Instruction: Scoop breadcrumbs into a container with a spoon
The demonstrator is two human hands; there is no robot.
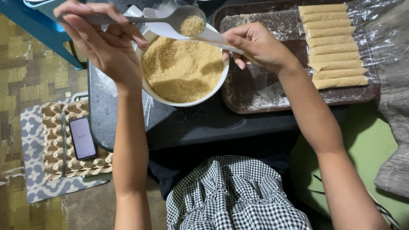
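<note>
Far left, a phone (82, 137) lying on a bumpy cardboard egg tray (51, 123). Left hand (104, 40) closed around a metal spoon (177, 19) heaped with coarse golden crumbs, held over the round white bowl (182, 70) of crumbs on the dark table (191, 123). Right hand (255, 44) pinching a thin white wrapper (170, 30) beside the spoon; pale rolls (334, 44) stacked on a brown tray (298, 104).

A dark table (191, 123) carries two things side by side — a white bowl (213, 91) of golden crumbs and, just beside it, touching, a brown tray (298, 104) lined with clear plastic wrap, crumb-dusted, bearing a stack of pale rolls (334, 44). Lower down, on the floor, a patterned mat (32, 123) bears a cardboard egg tray (53, 157) — a phone (82, 138) lies on that.
</note>
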